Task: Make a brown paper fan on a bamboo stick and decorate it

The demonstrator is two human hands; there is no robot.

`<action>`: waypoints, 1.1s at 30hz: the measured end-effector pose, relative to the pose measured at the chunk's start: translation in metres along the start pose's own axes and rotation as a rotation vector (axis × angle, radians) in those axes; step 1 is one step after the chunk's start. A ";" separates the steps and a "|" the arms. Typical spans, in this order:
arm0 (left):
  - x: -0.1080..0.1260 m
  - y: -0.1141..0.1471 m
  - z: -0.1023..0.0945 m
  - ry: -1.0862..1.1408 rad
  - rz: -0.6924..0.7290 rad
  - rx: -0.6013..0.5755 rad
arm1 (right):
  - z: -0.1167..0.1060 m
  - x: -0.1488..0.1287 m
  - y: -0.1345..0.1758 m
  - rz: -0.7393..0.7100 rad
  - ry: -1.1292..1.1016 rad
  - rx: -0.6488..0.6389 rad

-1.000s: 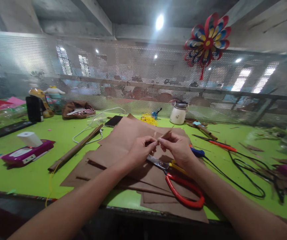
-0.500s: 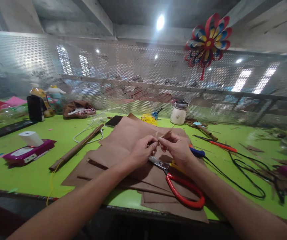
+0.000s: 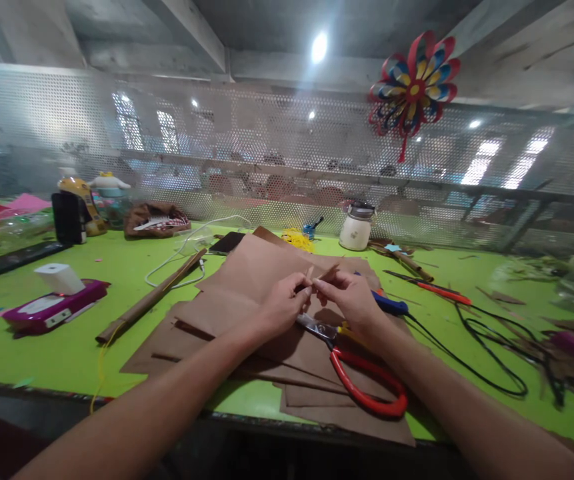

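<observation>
Both hands meet above a stack of brown paper sheets (image 3: pixel 247 267). My left hand (image 3: pixel 287 303) is closed, its fingertips pinching a small strip of brown paper (image 3: pixel 327 272). The same small piece is pinched from the other side by my right hand (image 3: pixel 349 297), thumb against forefinger. Part of the piece is hidden behind the fingers. Below the hands, scissors with red handles (image 3: pixel 367 387) lie on the sheets, their blades partly under my left hand. A tool with a blue and yellow handle (image 3: pixel 391 304) and a black cord lies beside my right wrist.
On the green table (image 3: pixel 131 267) lie a rolled brown paper tube (image 3: pixel 151 297), a purple power strip (image 3: pixel 57 307) with a white plug, a white cable and a red-handled corded tool (image 3: pixel 444 291). A white jar (image 3: pixel 357 228) stands behind. A paper flower (image 3: pixel 414 90) hangs at upper right.
My right hand has shifted slightly left, closer to my left hand, and the paper strip has moved with it. Both hands keep their pinch. The whole view has shifted slightly.
</observation>
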State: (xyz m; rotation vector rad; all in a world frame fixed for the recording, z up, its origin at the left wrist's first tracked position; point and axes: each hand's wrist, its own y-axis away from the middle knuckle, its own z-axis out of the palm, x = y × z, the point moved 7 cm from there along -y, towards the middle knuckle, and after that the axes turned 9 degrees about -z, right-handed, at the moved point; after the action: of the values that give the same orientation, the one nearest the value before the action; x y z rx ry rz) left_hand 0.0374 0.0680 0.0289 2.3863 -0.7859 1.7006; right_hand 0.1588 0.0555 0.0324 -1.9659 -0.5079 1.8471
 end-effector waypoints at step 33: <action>0.021 0.011 -0.016 0.349 -0.077 0.091 | -0.010 -0.035 0.001 -0.232 0.205 0.117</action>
State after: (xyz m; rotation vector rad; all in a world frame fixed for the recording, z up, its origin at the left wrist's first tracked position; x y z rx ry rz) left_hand 0.0239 0.0577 0.0513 2.0512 -0.5660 2.0772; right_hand 0.1669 0.0356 0.0624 -1.9028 -0.5271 1.4825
